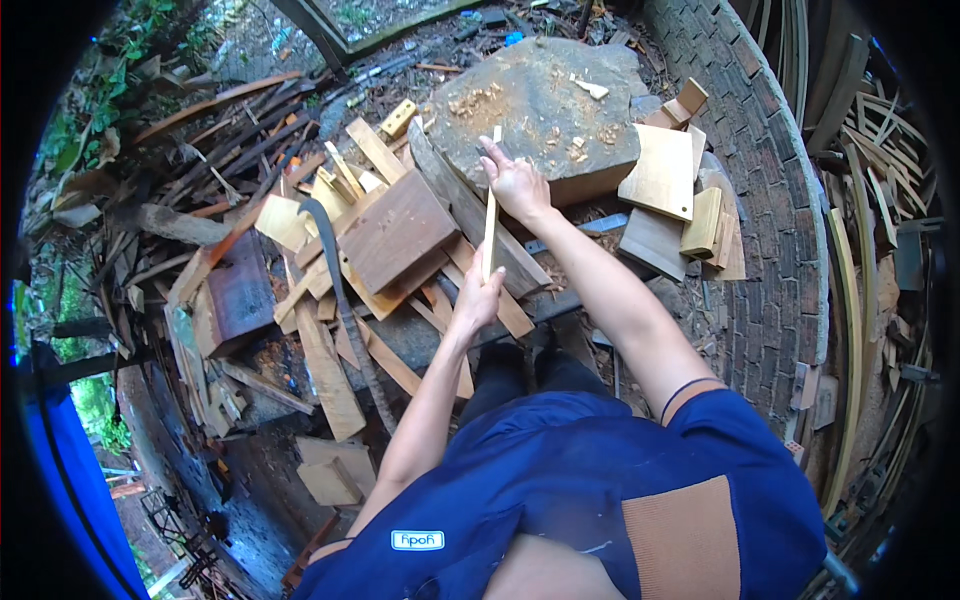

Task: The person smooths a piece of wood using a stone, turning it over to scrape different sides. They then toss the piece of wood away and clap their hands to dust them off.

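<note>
A thin, pale wooden stick [490,235] runs away from me between my hands. My left hand [478,303] is closed around its near end. Farther up, my right hand [520,188] is closed at the stick's far part, with the thumb and a finger along it. A small dark patch shows at these fingertips; whether it is a separate piece I cannot make out. Just beyond my right hand lies a large flat stone block [550,100] strewn with wood chips. A brown wooden board [398,230] rests on the offcuts left of the stick.
A curved machete-like blade [335,260] leans over scrap wood on the left. Pale wooden blocks [663,170] are stacked right of the stone. A low curved brick wall [765,200] borders the right side. A dark wooden block [240,285] sits farther left.
</note>
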A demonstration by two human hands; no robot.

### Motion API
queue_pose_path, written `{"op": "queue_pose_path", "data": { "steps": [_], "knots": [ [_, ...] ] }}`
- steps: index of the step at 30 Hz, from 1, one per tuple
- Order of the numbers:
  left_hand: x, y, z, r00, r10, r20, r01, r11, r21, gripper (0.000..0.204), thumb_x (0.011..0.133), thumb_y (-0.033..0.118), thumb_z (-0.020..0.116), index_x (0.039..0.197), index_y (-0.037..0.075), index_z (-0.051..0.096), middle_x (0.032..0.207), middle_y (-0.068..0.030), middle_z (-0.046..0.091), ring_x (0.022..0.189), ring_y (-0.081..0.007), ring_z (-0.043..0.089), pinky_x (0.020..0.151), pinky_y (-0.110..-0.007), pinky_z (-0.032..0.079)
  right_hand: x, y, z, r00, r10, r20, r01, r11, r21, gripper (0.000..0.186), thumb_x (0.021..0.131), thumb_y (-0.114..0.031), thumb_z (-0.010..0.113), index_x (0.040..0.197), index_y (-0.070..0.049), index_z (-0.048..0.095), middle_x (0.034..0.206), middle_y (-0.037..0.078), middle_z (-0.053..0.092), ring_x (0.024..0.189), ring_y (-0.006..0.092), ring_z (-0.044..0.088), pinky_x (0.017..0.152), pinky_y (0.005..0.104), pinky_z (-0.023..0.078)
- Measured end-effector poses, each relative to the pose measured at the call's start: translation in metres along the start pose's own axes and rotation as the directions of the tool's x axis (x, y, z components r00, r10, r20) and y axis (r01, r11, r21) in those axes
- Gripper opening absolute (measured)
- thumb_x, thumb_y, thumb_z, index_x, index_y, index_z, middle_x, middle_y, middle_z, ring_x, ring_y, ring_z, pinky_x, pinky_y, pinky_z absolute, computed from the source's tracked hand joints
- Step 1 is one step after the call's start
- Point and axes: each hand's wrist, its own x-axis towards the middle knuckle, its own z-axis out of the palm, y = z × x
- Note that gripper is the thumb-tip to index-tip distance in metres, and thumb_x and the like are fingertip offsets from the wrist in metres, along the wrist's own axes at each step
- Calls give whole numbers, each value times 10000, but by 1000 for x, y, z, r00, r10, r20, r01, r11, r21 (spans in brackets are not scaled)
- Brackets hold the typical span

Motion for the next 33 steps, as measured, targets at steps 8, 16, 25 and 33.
{"op": "queue_pose_path", "data": {
  "steps": [8,16,25,33],
  "knots": [
    [-3,6,-13,943,-155,294,329,560,-760,413,1016,379,351,1343,126,355,738,-48,498,533,-152,528,569,-357,536,32,28,-4,949,31,314,-243,707,664,556,951,-467,432,1425,-179,390,1040,98,624,475,114,437,394,255,356],
    [5,15,-10,989,-140,35,138,844,-517,430,1029,329,275,1436,190,293,696,-46,475,460,-140,524,369,-270,465,26,18,6,993,-40,114,0,943,333,600,919,-521,431,1431,-218,364,1343,193,498,1220,409,480,1058,420,352],
    [18,-8,8,985,-116,-130,60,926,-372,464,1027,373,245,1403,127,362,748,-55,501,368,-89,393,294,-236,332,-59,-19,14,989,-120,82,129,985,-112,576,946,-429,445,1465,-261,259,834,246,607,692,433,629,629,532,511],
    [30,-23,6,918,267,-294,-269,963,35,501,962,362,447,1349,45,419,1172,-220,600,1152,-336,553,939,-368,420,-19,-6,32,994,-106,-40,98,979,-180,579,947,-433,443,1470,-281,245,848,230,577,699,437,631,608,526,514]
  ]
}}
